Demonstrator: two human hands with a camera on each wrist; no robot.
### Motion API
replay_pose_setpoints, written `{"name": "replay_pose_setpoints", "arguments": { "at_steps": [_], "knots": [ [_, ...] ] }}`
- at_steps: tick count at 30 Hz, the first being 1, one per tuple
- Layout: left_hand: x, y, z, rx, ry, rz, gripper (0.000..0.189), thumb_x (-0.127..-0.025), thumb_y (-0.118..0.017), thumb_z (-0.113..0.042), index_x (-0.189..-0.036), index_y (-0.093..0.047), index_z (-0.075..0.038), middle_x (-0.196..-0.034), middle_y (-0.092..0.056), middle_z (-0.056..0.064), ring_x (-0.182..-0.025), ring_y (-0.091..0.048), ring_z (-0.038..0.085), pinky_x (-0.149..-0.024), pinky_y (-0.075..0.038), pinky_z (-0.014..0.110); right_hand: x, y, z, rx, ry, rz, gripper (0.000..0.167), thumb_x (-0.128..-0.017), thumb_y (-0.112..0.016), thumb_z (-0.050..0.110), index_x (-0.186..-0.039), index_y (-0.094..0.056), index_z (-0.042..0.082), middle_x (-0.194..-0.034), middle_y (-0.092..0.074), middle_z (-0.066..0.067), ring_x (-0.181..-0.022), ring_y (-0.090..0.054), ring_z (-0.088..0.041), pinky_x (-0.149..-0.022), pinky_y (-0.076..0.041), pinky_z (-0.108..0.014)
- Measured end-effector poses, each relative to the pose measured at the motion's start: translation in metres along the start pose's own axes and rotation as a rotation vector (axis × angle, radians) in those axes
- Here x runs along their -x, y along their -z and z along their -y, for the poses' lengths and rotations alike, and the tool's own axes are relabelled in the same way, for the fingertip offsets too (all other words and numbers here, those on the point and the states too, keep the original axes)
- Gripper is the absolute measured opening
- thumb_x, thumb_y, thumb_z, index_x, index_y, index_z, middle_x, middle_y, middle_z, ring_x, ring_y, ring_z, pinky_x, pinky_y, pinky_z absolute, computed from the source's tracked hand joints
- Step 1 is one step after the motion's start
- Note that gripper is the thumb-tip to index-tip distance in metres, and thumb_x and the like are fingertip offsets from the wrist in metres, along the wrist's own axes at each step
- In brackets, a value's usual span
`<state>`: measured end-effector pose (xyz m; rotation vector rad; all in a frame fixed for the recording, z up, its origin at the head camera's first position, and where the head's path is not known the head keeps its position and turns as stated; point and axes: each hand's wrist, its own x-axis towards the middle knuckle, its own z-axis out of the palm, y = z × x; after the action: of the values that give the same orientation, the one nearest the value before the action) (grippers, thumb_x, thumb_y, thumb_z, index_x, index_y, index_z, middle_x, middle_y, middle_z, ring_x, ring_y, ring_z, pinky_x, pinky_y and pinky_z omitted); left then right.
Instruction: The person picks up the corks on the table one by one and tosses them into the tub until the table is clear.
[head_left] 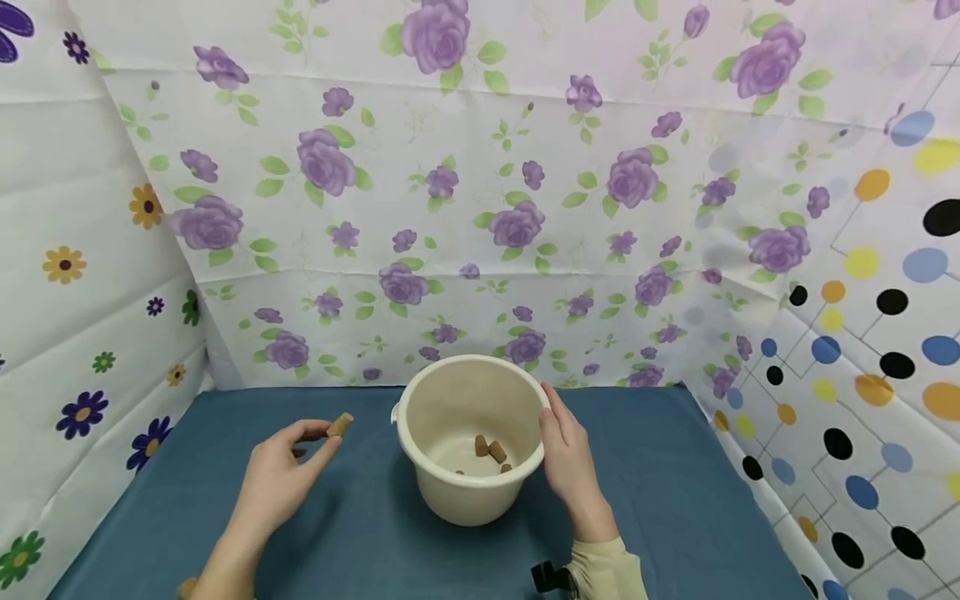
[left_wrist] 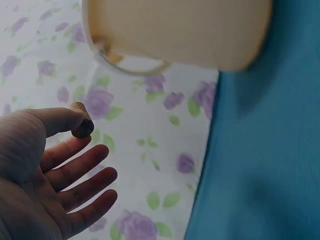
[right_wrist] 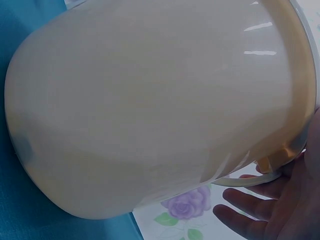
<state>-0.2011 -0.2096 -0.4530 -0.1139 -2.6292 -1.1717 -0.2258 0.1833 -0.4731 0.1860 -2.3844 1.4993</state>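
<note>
My left hand (head_left: 281, 475) pinches a brown cork (head_left: 340, 425) between thumb and index finger, left of the bucket and apart from it. In the left wrist view the other fingers spread out below the cork (left_wrist: 82, 120). A cream plastic bucket (head_left: 468, 500) stands on the blue cloth, with several corks (head_left: 497, 452) at its bottom. My right hand (head_left: 567, 454) grips the bucket's right rim. Seen from the right wrist, its fingers (right_wrist: 250, 212) extend by the bucket's handle (right_wrist: 247, 181), while the thumb is hidden.
A blue cloth (head_left: 660, 500) covers the table. Partly hidden by my left forearm, another brown piece (head_left: 186, 588) lies at the front edge. Flowered sheeting (head_left: 450, 208) stands behind, with a dotted sheet (head_left: 862, 400) at the right and a daisy-patterned one (head_left: 90, 333) at the left.
</note>
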Motion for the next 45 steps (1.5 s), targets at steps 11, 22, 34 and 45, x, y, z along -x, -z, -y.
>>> {"name": "replay_pose_setpoints", "arguments": {
  "at_steps": [11,22,34,45],
  "knots": [
    [0.004,-0.016,-0.045,0.152,-0.063,-0.116,0.036,-0.104,-0.075,-0.032,-0.130,-0.075,-0.006,-0.126,-0.074,0.014,-0.120,-0.067,0.034,-0.098,-0.055,0.057,-0.002,-0.003,0.002,-0.018,0.019,-0.002,0.052,-0.119,-0.038,0.032,-0.167,-0.040,0.013,-0.167,-0.042,-0.015,-0.151,-0.042,-0.039,-0.117,-0.039,-0.063],
    [0.005,-0.033,-0.070,0.177,-0.165,-0.173,0.030,-0.100,-0.080,-0.027,-0.124,-0.078,-0.010,-0.130,-0.072,0.009,-0.122,-0.067,0.033,-0.097,-0.056,0.057,-0.003,-0.004,0.004,-0.003,0.012,-0.004,0.052,-0.119,-0.038,0.034,-0.167,-0.040,0.015,-0.166,-0.042,-0.016,-0.151,-0.043,-0.039,-0.115,-0.041,-0.063],
    [0.007,-0.040,-0.073,0.180,-0.154,-0.181,0.028,-0.099,-0.081,-0.027,-0.123,-0.079,-0.012,-0.130,-0.073,0.007,-0.122,-0.066,0.030,-0.097,-0.055,0.055,-0.002,0.000,0.004,0.014,0.019,-0.002,0.052,-0.119,-0.038,0.033,-0.167,-0.040,0.013,-0.167,-0.042,-0.016,-0.151,-0.042,-0.039,-0.116,-0.039,-0.063],
    [0.006,-0.047,-0.079,0.157,-0.182,-0.160,0.027,-0.097,-0.084,-0.022,-0.121,-0.079,-0.011,-0.128,-0.073,0.007,-0.122,-0.065,0.031,-0.096,-0.056,0.058,0.001,0.000,0.000,0.014,0.017,-0.015,0.052,-0.119,-0.038,0.034,-0.167,-0.040,0.013,-0.166,-0.043,-0.016,-0.150,-0.044,-0.040,-0.115,-0.040,-0.064]
  ]
}}
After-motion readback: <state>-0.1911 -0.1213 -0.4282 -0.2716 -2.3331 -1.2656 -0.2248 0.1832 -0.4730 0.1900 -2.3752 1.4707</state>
